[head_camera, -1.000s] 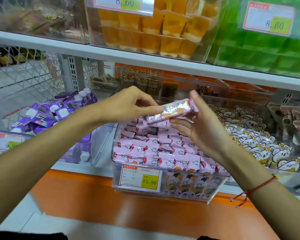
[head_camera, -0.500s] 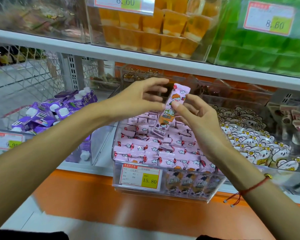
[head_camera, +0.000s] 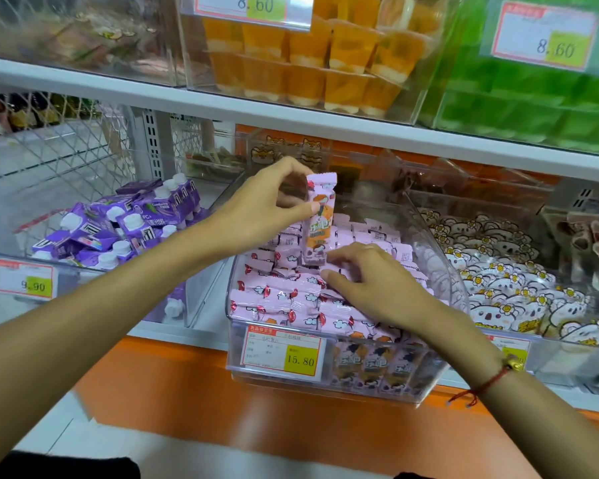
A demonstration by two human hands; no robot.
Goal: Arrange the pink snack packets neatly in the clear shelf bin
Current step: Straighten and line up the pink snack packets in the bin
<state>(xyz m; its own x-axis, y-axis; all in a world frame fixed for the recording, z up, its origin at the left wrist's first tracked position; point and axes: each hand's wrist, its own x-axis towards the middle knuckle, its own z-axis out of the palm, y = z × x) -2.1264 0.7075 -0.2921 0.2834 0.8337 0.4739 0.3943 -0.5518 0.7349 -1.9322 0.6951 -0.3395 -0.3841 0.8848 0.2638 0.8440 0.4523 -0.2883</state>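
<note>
Pink packet (head_camera: 319, 219) now upright, passed to left hand (head_camera: 263, 209) pinching it; right hand (head_camera: 367, 281) released, pressing bin (head_camera: 440, 257) rows.

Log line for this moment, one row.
left hand pinches upright pink packet | right hand rests on packets in clear bin | arranging unfinished

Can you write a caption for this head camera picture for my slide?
Left hand holds one pink packet upright above the clear bin; right hand rests on the stacked packets.
</note>
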